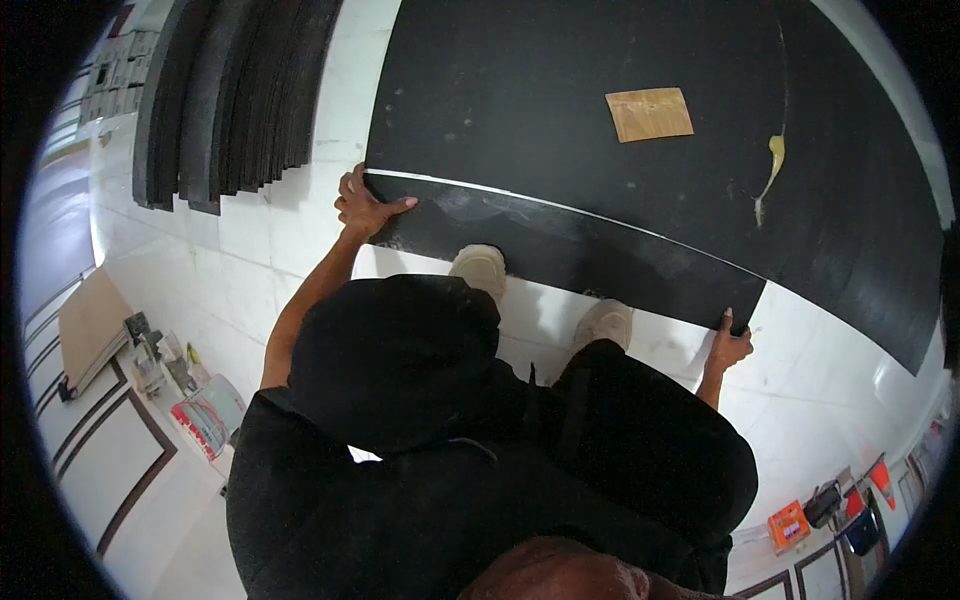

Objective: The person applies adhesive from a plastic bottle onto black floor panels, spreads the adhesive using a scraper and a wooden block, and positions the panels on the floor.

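Observation:
A long black strip (560, 245) lies on the white tiled floor in front of me, beside a large black sheet (520, 90). A thin white gap separates their long edges and narrows toward the right. My left hand (368, 207) grips the strip's left end, its thumb on top and its fingers at the edge. At the other end, my right hand (730, 343) holds the corner with the thumb on the surface; its other fingers are partly hidden. The strip's near edge lies close to the toes of my light shoes (480, 268).
On the large sheet rest a tan rectangular piece (649, 114) and a yellowish smear-like thing (774, 165). A pile of black strips (240, 95) lies to the left. Brown boards (92, 325) and a red-and-white package (205, 420) are lower left; an orange box (788, 527) is lower right.

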`<state>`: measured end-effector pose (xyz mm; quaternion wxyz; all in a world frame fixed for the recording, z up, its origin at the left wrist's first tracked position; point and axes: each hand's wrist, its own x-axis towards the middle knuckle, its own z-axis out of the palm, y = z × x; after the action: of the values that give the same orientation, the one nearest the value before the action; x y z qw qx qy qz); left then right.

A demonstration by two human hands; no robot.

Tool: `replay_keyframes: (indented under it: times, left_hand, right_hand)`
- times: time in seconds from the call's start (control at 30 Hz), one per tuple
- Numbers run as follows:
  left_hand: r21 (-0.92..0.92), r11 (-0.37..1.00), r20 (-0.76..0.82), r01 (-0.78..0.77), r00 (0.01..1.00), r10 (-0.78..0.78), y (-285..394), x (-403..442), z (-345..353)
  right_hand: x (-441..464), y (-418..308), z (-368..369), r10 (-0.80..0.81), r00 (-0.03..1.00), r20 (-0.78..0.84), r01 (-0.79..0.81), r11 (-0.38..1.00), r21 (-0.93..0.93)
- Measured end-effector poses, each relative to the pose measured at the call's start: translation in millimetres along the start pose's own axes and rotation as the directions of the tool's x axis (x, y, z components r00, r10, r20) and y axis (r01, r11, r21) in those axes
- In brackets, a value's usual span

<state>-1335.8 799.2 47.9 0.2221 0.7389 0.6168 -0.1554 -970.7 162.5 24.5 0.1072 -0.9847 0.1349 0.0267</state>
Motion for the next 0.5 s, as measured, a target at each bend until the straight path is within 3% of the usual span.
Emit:
replay_keyframes:
  times: [0.17,0.23,0.3,0.37,0.43,0.5]
  left_hand:
    - [-0.019,0.999,-0.074,-0.051,0.996,0.050,-6,3,2]
    - [0.066,0.995,-0.065,-0.080,0.994,0.084,2,2,-7]
    - [-0.012,0.969,-0.247,-0.245,0.940,0.235,-24,17,15]
    - [-0.061,0.972,-0.247,-0.227,0.947,0.206,-31,22,24]
    - [-0.226,0.926,-0.187,-0.302,0.946,0.263,-10,4,7]
    - [-0.076,0.926,-0.292,-0.370,0.896,0.334,-20,10,16]
  right_hand:
    - [8,10,11,-0.063,0.998,-0.013,0.064,0.995,0.079]
    - [13,18,12,-0.170,0.979,0.109,0.114,0.911,0.396]
    - [8,9,4,-0.173,0.970,0.169,0.065,0.858,0.509]
    - [7,13,11,-0.089,0.989,0.120,0.029,0.902,0.431]
    - [23,50,29,-0.076,0.991,0.111,0.066,0.994,0.092]
    - [27,48,26,-0.013,0.982,0.188,0.006,0.999,0.036]
